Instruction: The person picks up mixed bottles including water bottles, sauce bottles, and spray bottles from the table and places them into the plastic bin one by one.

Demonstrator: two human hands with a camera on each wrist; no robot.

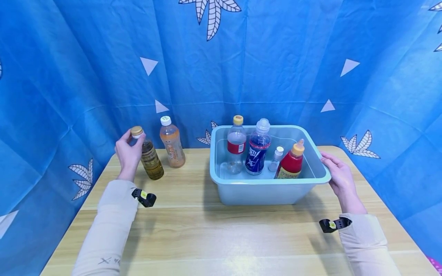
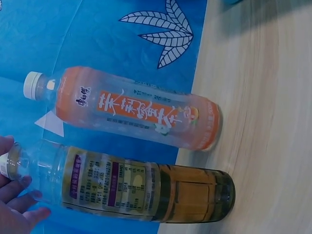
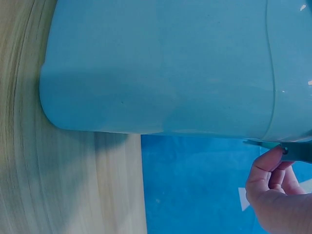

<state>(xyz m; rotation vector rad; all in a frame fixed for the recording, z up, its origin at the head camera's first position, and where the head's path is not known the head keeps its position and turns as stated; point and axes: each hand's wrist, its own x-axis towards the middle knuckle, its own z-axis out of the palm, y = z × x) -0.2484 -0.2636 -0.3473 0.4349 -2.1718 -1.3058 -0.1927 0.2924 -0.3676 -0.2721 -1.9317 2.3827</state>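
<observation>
Two hands at work here, and the big light-blue tub (image 1: 269,189) dominates the middle of the wooden table (image 1: 193,230), four bottles standing inside it: a clear one with a red label (image 1: 236,145), a blue-labelled one (image 1: 258,149), a red sauce bottle (image 1: 291,163) and a tiny clear one (image 1: 276,158) tucked between them. The right hand (image 1: 340,176) is on the tub's right rim, and the right wrist view shows its fingers (image 3: 273,168) curled under the lip, gripping it. Off to the left, well apart from the tub, stand two more bottles just beside each other: an orange-labelled drink (image 1: 172,143) with a white cap, and a dark tea bottle (image 1: 150,155) nearer the front edge. That tea bottle is the one in play: it stands roughly upright, long axis vertical, leaning a touch away from the tub. The left hand (image 1: 128,153) comes at it from the left, fingers wrapped round its neck just under the gold cap (image 1: 136,131). The tub lies to that hand's right, across a bare stretch of table, so the left hand is plainly the nearer one for this bottle
</observation>
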